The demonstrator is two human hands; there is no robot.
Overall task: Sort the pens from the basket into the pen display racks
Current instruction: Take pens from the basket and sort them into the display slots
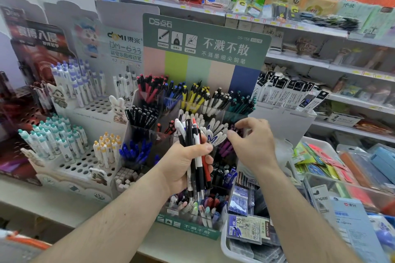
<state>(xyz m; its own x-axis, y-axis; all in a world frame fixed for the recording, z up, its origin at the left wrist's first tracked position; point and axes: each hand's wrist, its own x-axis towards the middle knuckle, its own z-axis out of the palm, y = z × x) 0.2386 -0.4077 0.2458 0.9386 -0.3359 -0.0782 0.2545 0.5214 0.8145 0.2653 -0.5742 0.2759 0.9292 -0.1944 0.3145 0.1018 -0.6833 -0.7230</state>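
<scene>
A bundle of pens (195,151) is gripped upright in the left hand (186,164), before the clear pen rack (192,113). The right hand (250,140) is curled at the rack's purple pens (226,147); whether one is pinched cannot be told. A loosened grip could spill the bundle into wrong compartments

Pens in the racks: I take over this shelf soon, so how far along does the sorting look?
Looks midway. Done: the clear display rack already has compartments filled by colour, like the black pens and yellow pens. In hand: the left hand grips a bundle of mixed pens; the right hand reaches into the compartment of purple pens, whether holding one I cannot tell. Left: that bundle. The basket is not in view.
</scene>
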